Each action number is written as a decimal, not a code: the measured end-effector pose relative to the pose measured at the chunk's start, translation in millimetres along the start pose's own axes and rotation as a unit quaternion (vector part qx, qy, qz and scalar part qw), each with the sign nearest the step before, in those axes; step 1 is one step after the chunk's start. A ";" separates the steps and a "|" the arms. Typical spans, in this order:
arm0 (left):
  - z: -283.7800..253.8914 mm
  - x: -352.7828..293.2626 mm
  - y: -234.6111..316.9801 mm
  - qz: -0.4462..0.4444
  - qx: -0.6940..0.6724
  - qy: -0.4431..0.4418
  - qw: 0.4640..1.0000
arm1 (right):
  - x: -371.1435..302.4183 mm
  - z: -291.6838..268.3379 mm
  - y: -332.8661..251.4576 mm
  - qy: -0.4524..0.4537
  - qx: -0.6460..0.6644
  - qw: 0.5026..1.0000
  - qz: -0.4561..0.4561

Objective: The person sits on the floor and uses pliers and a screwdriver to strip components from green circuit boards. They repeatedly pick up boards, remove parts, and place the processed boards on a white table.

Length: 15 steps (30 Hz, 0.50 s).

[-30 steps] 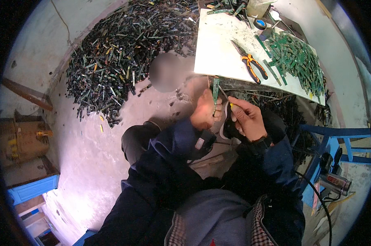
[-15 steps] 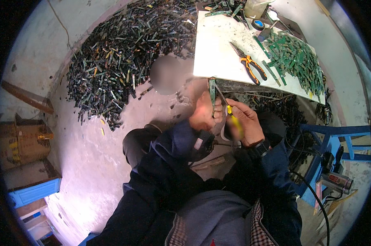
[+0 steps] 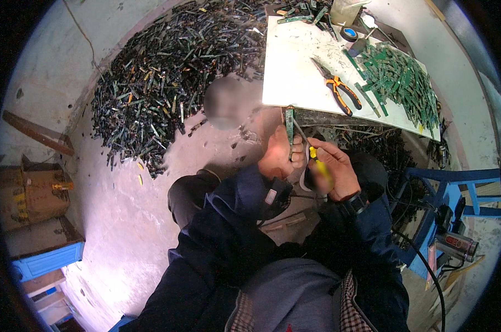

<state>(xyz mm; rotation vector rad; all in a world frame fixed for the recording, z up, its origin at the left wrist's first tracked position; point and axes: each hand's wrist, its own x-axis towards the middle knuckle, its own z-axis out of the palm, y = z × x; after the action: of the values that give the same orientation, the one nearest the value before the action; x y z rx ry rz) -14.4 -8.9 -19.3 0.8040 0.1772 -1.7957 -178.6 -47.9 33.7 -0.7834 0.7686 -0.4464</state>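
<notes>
My left hand (image 3: 281,153) is closed round the lower part of a narrow green circuit board strip (image 3: 290,123), which stands nearly upright just off the white board's near edge. In my right hand (image 3: 343,172) is a screwdriver (image 3: 313,153) with a yellow handle, partly blurred. Its thin metal shaft slants up and left beside the strip; whether the tip touches the strip I cannot tell. On the white board (image 3: 295,63) beyond my hands lie pliers (image 3: 337,91) with orange and black handles, jaws pointing away to the left. A pile of green strips (image 3: 400,83) covers the board's right side.
A large heap of dark strips (image 3: 145,94) spreads over the floor at the far left. A tape roll (image 3: 349,34) sits near the board's back. To my right stands a blue frame (image 3: 455,176) with a dark cable (image 3: 427,268); a cardboard box (image 3: 43,193) is at far left.
The whole view has shifted very slightly. My hands keep hold of the strip and the screwdriver, with the strip now standing a little straighter.
</notes>
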 end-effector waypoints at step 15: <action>17.8 -5.2 2.0 -0.030 0.029 0.073 0.996 | 3.3 0.6 16.1 -0.018 -0.095 0.992 -0.086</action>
<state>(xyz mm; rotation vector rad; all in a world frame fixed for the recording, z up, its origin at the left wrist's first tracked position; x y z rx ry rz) -19.5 -14.2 -2.2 0.9815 0.2489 -1.8060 -174.7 -39.4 20.2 -1.0384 0.7191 -0.5178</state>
